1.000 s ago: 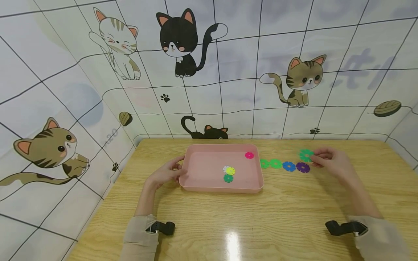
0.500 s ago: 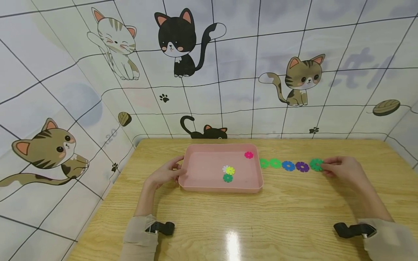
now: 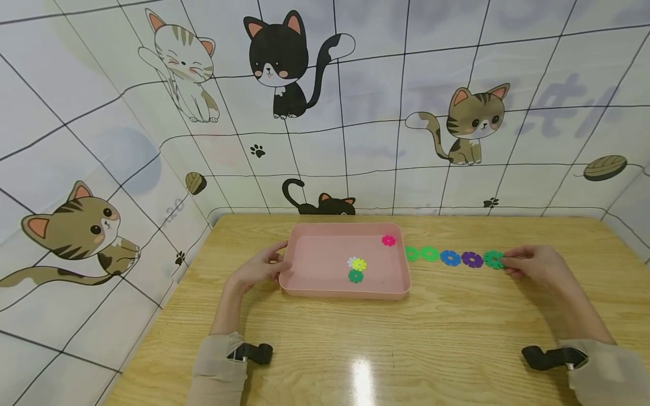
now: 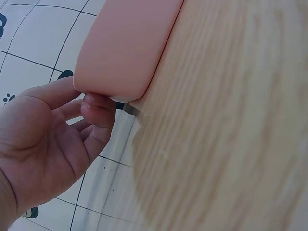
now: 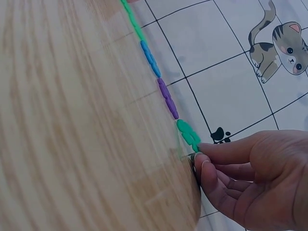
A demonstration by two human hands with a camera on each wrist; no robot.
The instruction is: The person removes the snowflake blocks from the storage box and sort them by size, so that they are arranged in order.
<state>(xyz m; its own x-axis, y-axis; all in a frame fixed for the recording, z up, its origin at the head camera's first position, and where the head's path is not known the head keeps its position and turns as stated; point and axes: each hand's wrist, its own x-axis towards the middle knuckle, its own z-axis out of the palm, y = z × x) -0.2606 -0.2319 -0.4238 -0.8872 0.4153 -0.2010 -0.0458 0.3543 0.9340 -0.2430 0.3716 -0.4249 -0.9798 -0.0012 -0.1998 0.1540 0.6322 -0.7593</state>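
My left hand [image 3: 256, 269] grips the left side of a pink tray [image 3: 315, 259], thumb at its rim; the left wrist view shows the fingers bent against the tray's wall [image 4: 125, 53]. At the right end of a row of slotted plastic flower discs, my right hand [image 3: 540, 266] pinches a green disc [image 3: 488, 260] between thumb and finger. It lies beside the purple disc [image 3: 466, 260]; whether they touch is unclear. To the left follow a blue disc [image 3: 444, 258] and two lighter green discs [image 3: 430, 250], the last against the tray's right side.
Inside the tray lie a pink disc [image 3: 388, 237], a yellow disc [image 3: 359, 260], a white disc [image 3: 350, 261] partly under it, and a dark green disc [image 3: 356, 280]. A cat-patterned wall covering [image 3: 376, 141] rises behind the wooden table [image 3: 431, 344].
My right hand has carried the green disc from above the purple one rightward and down to the row's right end. The left hand and tray have stayed in place.
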